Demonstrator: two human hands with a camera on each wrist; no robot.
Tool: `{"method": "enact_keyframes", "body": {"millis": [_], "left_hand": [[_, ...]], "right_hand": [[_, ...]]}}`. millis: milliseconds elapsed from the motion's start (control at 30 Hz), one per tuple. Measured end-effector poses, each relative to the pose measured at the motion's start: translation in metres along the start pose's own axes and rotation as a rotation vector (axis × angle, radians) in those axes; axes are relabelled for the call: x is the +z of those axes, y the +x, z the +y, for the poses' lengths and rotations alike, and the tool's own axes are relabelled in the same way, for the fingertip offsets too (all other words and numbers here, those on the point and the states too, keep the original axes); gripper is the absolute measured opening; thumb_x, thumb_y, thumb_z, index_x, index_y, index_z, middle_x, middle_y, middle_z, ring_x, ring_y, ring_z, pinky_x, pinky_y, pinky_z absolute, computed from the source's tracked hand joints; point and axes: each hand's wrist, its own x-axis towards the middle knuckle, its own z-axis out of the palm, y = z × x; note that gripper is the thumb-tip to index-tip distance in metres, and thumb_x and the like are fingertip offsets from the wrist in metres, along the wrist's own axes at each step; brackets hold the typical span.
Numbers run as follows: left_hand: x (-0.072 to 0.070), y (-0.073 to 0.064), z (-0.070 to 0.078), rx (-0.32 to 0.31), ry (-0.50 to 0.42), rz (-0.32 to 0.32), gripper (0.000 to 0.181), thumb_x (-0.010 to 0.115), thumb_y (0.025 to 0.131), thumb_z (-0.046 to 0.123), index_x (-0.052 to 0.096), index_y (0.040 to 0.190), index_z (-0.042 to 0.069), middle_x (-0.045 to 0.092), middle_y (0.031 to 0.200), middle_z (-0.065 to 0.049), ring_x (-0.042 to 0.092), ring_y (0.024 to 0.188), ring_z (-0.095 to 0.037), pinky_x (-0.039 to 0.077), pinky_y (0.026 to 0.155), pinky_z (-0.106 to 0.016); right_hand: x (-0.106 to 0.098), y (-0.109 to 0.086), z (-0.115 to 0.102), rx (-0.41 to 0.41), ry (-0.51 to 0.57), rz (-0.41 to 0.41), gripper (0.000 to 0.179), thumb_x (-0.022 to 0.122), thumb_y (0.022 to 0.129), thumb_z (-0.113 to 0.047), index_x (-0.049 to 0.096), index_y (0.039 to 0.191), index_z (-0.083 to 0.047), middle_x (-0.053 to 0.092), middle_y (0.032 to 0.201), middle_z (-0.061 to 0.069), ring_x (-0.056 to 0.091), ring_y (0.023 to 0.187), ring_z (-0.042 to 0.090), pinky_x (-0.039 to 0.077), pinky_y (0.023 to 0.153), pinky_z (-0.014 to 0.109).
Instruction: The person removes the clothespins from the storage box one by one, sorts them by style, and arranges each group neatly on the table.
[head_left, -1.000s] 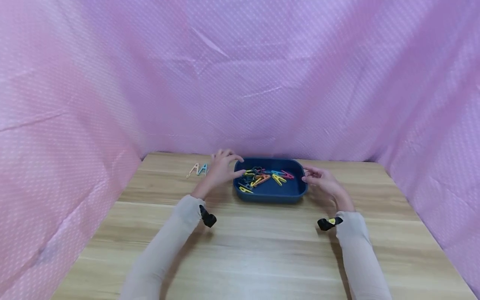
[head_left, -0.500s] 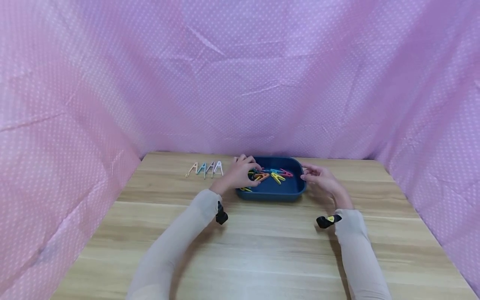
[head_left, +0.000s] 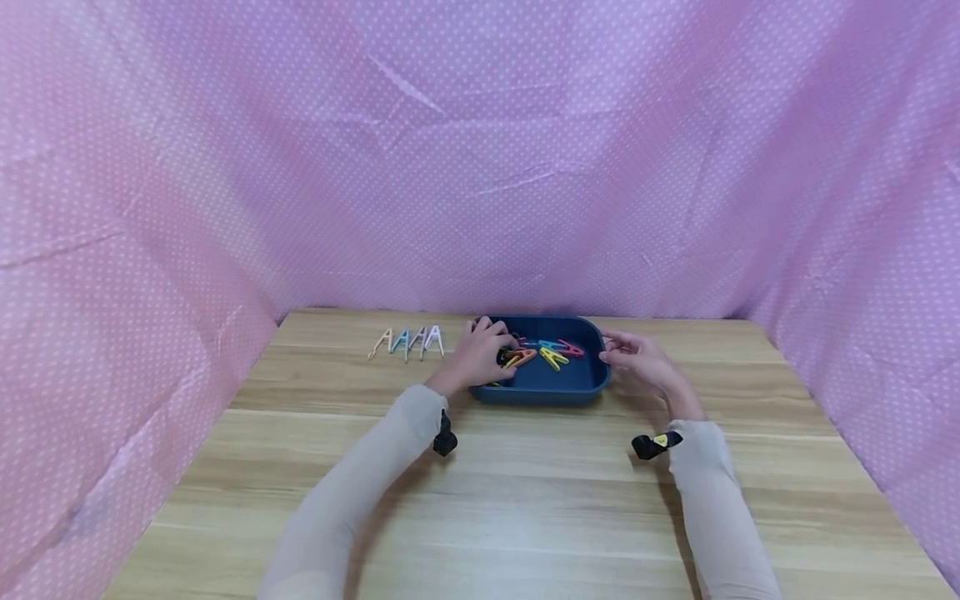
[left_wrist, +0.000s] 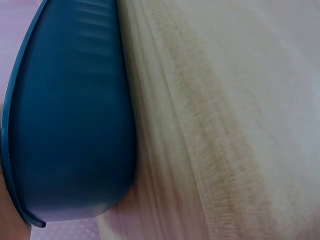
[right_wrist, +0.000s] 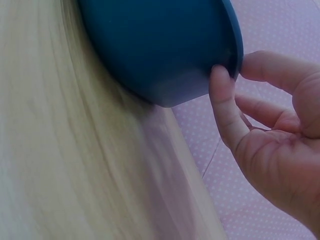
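Note:
A dark blue plastic basin (head_left: 555, 394) with rounded corners stands near the table's back edge. Inside it lie several plastic clothespins, among them a yellow one (head_left: 553, 358), an orange one (head_left: 522, 357) and a pink one (head_left: 572, 348). My left hand (head_left: 480, 354) reaches over the basin's left end, fingers bent down among the clothespins there. Its fingertips are hidden, and I cannot tell whether they hold a clothespin. At the right end my right hand (head_left: 637, 358) pinches the rim, thumb (right_wrist: 222, 95) on the outer wall and forefinger at the lip.
Left of the basin, several clothespins lie in a row on the wooden table (head_left: 525, 500), including an orange-beige one (head_left: 382, 342) and a white one (head_left: 433, 337). A pink dotted cloth (head_left: 480, 167) hangs behind the table and along both sides.
My left hand has moved right and down, from beside the basin's left rim to over the clothespins inside, uncovering more of the row on the table. The right hand stays at the rim.

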Motion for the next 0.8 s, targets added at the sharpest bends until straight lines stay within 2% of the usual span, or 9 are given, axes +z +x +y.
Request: {"method": "enact_keyframes", "body": {"millis": [233, 467, 600, 800], "left_hand": [[0.0000, 0.0002, 0.0016, -0.013, 0.031, -0.033, 0.043, 0.077, 0.088, 0.046, 0.072, 0.124, 0.022, 0.062, 0.120, 0.003, 0.046, 0.111, -0.020, 0.031, 0.102, -0.046], [-0.0005, 0.0004, 0.0033, -0.032, 0.072, -0.075, 0.042, 0.075, 0.089, 0.049, 0.072, 0.125, 0.027, 0.060, 0.121, 0.005, 0.044, 0.108, -0.019, 0.032, 0.102, -0.046], [-0.0014, 0.0023, 0.0040, -0.033, 0.069, -0.075, 0.040, 0.075, 0.090, 0.047, 0.073, 0.124, 0.028, 0.060, 0.119, 0.005, 0.042, 0.104, -0.019, 0.032, 0.100, -0.046], [-0.0013, 0.0026, 0.0036, -0.036, 0.094, -0.092, 0.041, 0.075, 0.089, 0.047, 0.072, 0.126, 0.029, 0.060, 0.121, 0.003, 0.043, 0.106, -0.020, 0.032, 0.099, -0.046]], "right_hand": [[0.0002, 0.0011, -0.0011, 0.016, -0.007, 0.005, 0.061, 0.064, 0.098, -0.005, 0.040, 0.153, 0.003, 0.061, 0.100, -0.010, 0.059, 0.083, -0.001, 0.048, 0.067, 0.022], [-0.0004, -0.0004, 0.0006, 0.010, -0.003, -0.009, 0.061, 0.064, 0.099, -0.010, 0.039, 0.153, 0.004, 0.061, 0.104, -0.003, 0.058, 0.085, -0.001, 0.048, 0.069, 0.020], [-0.0018, -0.0015, -0.0004, 0.012, -0.001, -0.014, 0.062, 0.063, 0.099, -0.011, 0.038, 0.153, 0.005, 0.058, 0.104, -0.003, 0.057, 0.084, 0.000, 0.048, 0.069, 0.021], [-0.0014, 0.0004, -0.0013, 0.032, -0.009, -0.014, 0.063, 0.066, 0.099, -0.014, 0.039, 0.154, 0.002, 0.061, 0.102, -0.004, 0.056, 0.081, 0.000, 0.045, 0.064, 0.022]]}}
